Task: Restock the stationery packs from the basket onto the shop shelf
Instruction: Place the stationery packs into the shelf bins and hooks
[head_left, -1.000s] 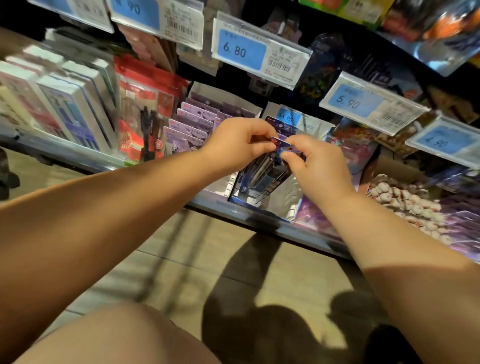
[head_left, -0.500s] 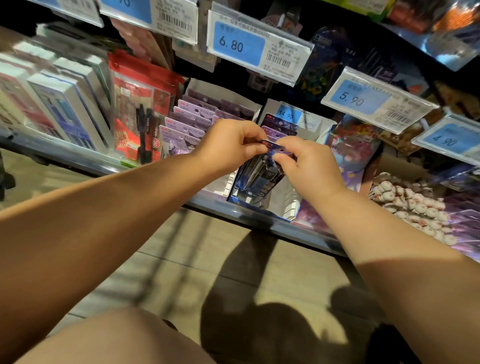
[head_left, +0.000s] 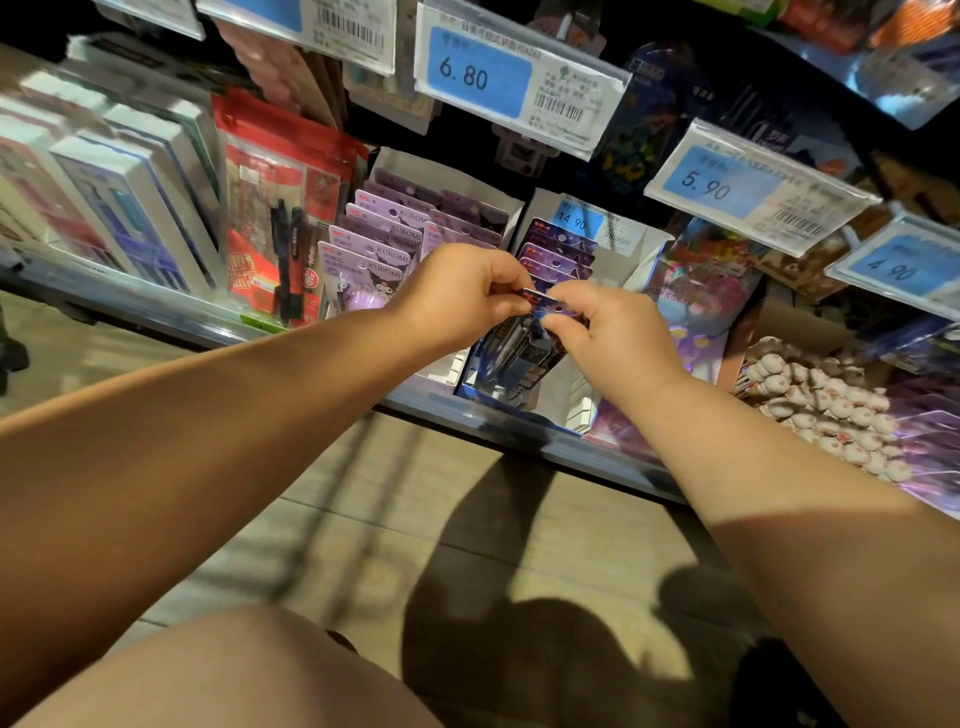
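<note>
Both hands meet over the middle part of the shelf (head_left: 426, 402), near its front edge. The left hand (head_left: 462, 296) and the right hand (head_left: 608, 338) hold the same dark blue pack (head_left: 519, 358) by its top card. The fingers of each hand are curled, and thumb and forefinger pinch the card, the left hand at its left corner and the right hand at its right side. The two hands are almost touching each other. The lower part of the pack is inside a white box (head_left: 641, 260) which stands at the front edge of the shelf, and the pack is the front one of a row of similar dark packs (head_left: 558, 249) in this box. I cannot tell if its bottom already rests on the floor of the box. A small tag with 14.90 (head_left: 574, 223) is fixed on the back wall of the box. Just beside it, toward the left end of the shelf, another box holds purple packs (head_left: 374, 249) in rows, then comes a red pack with black pens (head_left: 270, 208), then upright white boxes (head_left: 130, 208). Toward the right end of the shelf lies a heap of small round white things (head_left: 831, 405), too blurred to name. Above hang blue price tags: 6.80 (head_left: 483, 73), 5.90 (head_left: 711, 182) and 4.90 (head_left: 893, 270). Below the shelf is a tiled floor (head_left: 363, 519) with shadows.
</note>
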